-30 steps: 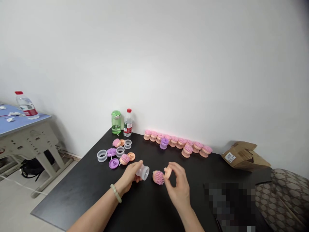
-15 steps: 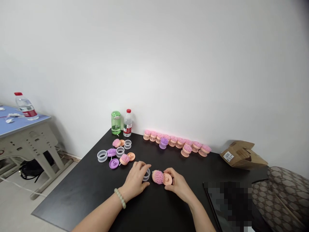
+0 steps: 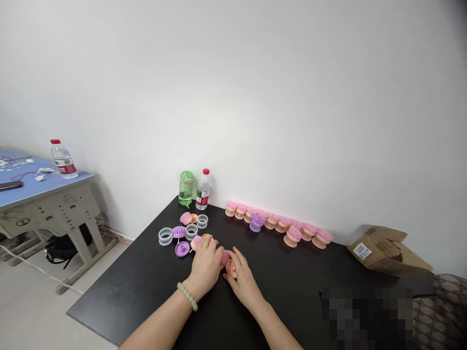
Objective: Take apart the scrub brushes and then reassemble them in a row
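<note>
The left hand (image 3: 206,265), wearing a bead bracelet (image 3: 187,296), and the right hand (image 3: 242,282) sit close together on the black counter (image 3: 127,301), down and to the right of the green bottle (image 3: 186,188). Between them lies a brush (image 3: 225,258), its pink bristles and peach base (image 3: 231,268) mostly covered by fingers. The right hand's grip is closed around that base. The left hand's grip is cupped and its fingertips reach the bristles, but whether it is holding anything is hidden.

Nearer the green bottle, just past the left hand, is a loose cluster: clear rings (image 3: 165,236), a purple brush (image 3: 179,232), a purple disc (image 3: 182,249), a pink brush (image 3: 186,218) and a peach disc (image 3: 194,218). A water bottle (image 3: 203,189) stands just beside the green bottle. To its right, a row of peach brushes (image 3: 277,222) runs along the wall (image 3: 255,97), with one purple brush (image 3: 257,222) among them. Well right of the green bottle sits a cardboard box (image 3: 388,253). Well left of it stands a blue counter (image 3: 44,187), carrying another water bottle (image 3: 63,159) and a phone (image 3: 10,185).
</note>
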### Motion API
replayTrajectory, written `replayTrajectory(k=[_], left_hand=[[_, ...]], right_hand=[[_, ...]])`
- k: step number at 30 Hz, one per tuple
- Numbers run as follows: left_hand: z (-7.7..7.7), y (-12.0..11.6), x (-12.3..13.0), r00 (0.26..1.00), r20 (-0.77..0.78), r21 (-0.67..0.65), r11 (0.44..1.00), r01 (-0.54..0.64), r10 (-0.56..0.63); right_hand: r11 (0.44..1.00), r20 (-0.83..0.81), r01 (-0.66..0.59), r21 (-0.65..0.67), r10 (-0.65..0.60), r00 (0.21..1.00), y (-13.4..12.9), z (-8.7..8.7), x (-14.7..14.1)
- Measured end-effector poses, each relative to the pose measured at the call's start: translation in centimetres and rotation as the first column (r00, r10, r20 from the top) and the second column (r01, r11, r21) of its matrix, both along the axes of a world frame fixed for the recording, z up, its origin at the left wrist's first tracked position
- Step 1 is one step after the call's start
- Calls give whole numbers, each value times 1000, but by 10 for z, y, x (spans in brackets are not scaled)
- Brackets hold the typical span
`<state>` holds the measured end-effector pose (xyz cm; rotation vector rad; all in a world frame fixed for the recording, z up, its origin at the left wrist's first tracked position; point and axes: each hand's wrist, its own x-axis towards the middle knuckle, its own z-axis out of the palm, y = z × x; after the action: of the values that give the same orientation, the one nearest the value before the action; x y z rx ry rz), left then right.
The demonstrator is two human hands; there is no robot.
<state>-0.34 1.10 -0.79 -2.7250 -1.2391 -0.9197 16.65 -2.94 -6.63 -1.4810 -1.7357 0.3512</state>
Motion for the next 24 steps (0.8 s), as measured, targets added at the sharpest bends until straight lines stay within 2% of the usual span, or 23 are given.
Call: replayTrajectory(k=[4,9,14,17,20,24], left_hand=[[-7,15,-6,997,20,64,995,-81,80],[-8,31,-16,991,48,83,988,-128,124],[-5,36,-20,985,77,95,982,-161,154],[-1,30,-18,984,99,108,982,-157,146],[4,18,-13,988,121,158,980,-117,98],[10,5,-5,993,107,202,977,-61,40]], right_hand=[[999,37,-45,-17,45,998,30,-4,-12],[998,66,-66,-22,67,996,70,1,-27],[992,89,-120,30,117,989,79,7,-26],[993,97,-63,102,53,994,75,12,-4],[977,83,98,190,-116,990,75,21,35],[917,49,318,243,-339,940,90,39,90]])
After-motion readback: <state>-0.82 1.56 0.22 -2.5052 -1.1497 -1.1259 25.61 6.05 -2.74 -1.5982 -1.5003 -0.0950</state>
